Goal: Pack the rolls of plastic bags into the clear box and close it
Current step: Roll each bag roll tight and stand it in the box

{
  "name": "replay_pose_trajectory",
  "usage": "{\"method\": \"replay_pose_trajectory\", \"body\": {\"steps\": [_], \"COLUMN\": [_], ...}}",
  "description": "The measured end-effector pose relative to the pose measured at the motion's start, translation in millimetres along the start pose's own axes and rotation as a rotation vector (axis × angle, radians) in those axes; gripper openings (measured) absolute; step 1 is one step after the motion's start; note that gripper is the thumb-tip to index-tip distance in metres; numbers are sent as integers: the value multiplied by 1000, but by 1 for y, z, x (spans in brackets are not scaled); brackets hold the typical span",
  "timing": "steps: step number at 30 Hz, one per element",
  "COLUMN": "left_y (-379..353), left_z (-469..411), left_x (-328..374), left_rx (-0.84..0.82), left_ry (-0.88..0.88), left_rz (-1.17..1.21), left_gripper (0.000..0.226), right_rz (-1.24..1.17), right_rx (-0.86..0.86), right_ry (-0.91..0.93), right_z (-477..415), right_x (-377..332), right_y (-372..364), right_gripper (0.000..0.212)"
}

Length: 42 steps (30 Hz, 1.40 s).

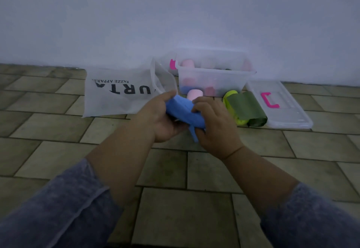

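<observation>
Both my hands hold a blue roll of plastic bags [183, 112] above the tiled floor; a loose end hangs below it. My left hand [159, 119] cups it from the left and my right hand [214, 123] grips its right side. Behind them the clear box [214, 81] stands open near the wall, with pink, red and blue rolls inside. A pink roll [194, 94] lies on the floor in front of the box. To its right lie a lime-green roll [230, 95] and a partly unrolled dark green roll [247, 109]. The clear lid [288, 115] with a pink latch rests on the floor at the right.
A white fabric bag [120, 93] with black lettering lies on the floor left of the box. A white wall [175, 13] rises just behind the box. Beige floor tiles [185, 169] spread toward me under my forearms.
</observation>
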<state>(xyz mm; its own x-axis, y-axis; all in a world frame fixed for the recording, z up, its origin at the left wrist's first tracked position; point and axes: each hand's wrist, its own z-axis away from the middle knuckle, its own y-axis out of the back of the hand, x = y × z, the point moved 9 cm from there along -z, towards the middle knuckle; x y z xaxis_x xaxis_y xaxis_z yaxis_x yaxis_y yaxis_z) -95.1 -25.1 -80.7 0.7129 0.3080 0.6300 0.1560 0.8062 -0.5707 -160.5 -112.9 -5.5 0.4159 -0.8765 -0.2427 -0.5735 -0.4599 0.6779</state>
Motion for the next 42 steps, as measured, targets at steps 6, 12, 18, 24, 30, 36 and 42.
{"method": "replay_pose_trajectory", "body": {"steps": [6,12,18,24,30,36,42], "left_y": [19,63,73,-17,25,32,13], "left_z": [-8,-11,16,-7,-28,-55,-59], "left_x": [-7,-20,63,25,32,-3,12], "left_rx": [-23,206,522,11,484,358,294], "left_ry": [-123,-198,-630,-379,-254,-144,-313], "left_rz": [162,-30,-557,-1048,-1291,-1664,-1776], "left_gripper": [48,22,34,24,58,58,27], "right_rz": [-97,-26,32,198,233,153,194], "right_rx": [-131,-574,-734,-692,-582,-437,-342], "right_ry": [-126,-300,-385,-557,-468,-398,-388], "right_z": [14,60,66,60,72,87,79], "right_x": [12,34,44,22,-2,-11,-16], "right_y": [-15,-55,-56,-78,-88,-71,-64], "right_gripper": [51,69,63,99,75,76,70]}}
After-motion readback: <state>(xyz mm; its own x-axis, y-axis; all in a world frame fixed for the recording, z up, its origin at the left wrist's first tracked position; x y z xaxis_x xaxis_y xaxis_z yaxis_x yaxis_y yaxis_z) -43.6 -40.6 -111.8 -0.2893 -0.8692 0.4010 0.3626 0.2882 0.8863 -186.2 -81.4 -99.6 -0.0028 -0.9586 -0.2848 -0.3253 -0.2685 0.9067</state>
